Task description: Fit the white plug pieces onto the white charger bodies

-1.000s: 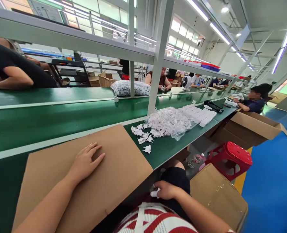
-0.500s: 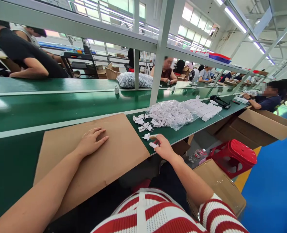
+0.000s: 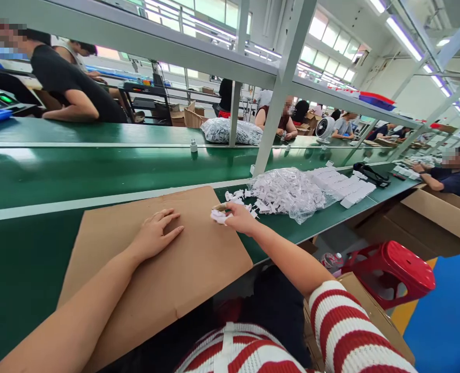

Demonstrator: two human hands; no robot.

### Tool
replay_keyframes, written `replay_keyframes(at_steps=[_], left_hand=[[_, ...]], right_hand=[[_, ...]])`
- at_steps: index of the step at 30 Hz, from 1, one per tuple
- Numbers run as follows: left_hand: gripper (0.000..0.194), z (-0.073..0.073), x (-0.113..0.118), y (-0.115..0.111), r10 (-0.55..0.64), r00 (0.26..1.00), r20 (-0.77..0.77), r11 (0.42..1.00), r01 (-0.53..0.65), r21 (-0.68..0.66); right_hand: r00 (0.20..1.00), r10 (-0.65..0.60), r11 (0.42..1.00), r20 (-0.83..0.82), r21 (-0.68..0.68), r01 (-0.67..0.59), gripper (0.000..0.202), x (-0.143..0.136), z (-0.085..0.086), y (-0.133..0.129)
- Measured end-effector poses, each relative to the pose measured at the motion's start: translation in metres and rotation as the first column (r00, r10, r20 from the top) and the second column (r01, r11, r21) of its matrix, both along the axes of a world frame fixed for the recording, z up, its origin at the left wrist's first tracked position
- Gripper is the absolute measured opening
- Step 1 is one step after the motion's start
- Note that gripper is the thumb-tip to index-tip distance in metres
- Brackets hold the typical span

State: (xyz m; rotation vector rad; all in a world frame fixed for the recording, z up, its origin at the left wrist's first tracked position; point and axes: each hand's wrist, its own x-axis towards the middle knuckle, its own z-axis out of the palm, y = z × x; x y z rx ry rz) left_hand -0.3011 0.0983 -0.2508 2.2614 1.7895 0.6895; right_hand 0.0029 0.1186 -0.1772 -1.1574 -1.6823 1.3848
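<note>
My left hand (image 3: 159, 233) lies flat on a brown cardboard sheet (image 3: 191, 269), fingers spread and holding nothing. Over the sheet's right part, my right hand (image 3: 241, 218) pinches a white plug piece (image 3: 219, 215) between thumb and finger; fingertip covers show on that hand. Part of the piece is hidden by the fingers. Just beyond the right hand, several loose white plug pieces (image 3: 235, 196) are scattered on the green bench. Beside them a clear plastic bag (image 3: 292, 194) bulges with more of the same pieces.
Rows of white boxy pieces (image 3: 341, 184) lie right of the bag. A grey metal post (image 3: 282, 98) rises from the bench. One white charger (image 3: 193, 145) stands on the green belt (image 3: 137, 168). A red stool (image 3: 406, 267) is at the right. Co-workers sit across and farther along.
My right hand has picked up a white plug piece from the bench and moved left over the cardboard. My left hand stays flat. The camera view has shifted slightly.
</note>
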Motion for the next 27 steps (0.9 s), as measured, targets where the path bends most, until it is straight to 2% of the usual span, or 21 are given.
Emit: replay_keyframes(at_steps=[3,5,10,15,20,24,27], left_hand=[[0.070,0.002,0.000,-0.003,-0.002,1.000,0.010,1.000,0.002,-0.023],[0.070,0.004,0.001,-0.006,0.001,1.000,0.018,0.999,-0.001,-0.042],[0.069,0.011,0.004,-0.014,0.019,0.999,0.031,0.999,-0.018,-0.048],[0.072,0.018,0.008,-0.019,0.043,0.998,0.040,0.997,-0.040,-0.066],[0.068,0.021,0.012,-0.018,0.069,0.995,0.066,0.997,-0.066,-0.051],[0.054,0.029,0.024,-0.017,0.092,0.966,0.242,0.991,-0.113,0.075],[0.042,0.041,0.042,-0.024,0.113,0.878,0.465,0.968,-0.203,0.149]], right_hand=[[0.984,0.068,0.986,-0.165,-0.141,-0.091,0.027,-0.038,-0.011,0.016],[0.965,0.063,0.972,-0.253,-0.202,-0.117,0.028,-0.049,-0.022,0.021],[0.916,0.041,0.925,-0.399,-0.332,-0.186,0.037,-0.039,-0.040,0.029],[0.869,-0.054,0.845,-0.492,-0.487,-0.223,0.031,-0.035,-0.036,0.033],[0.865,-0.101,0.829,-0.491,-0.522,-0.200,0.029,-0.036,-0.032,0.033],[0.878,-0.065,0.835,-0.475,-0.508,-0.212,0.033,-0.036,-0.030,0.030],[0.893,-0.005,0.857,-0.449,-0.462,-0.227,0.040,-0.039,-0.027,0.021]])
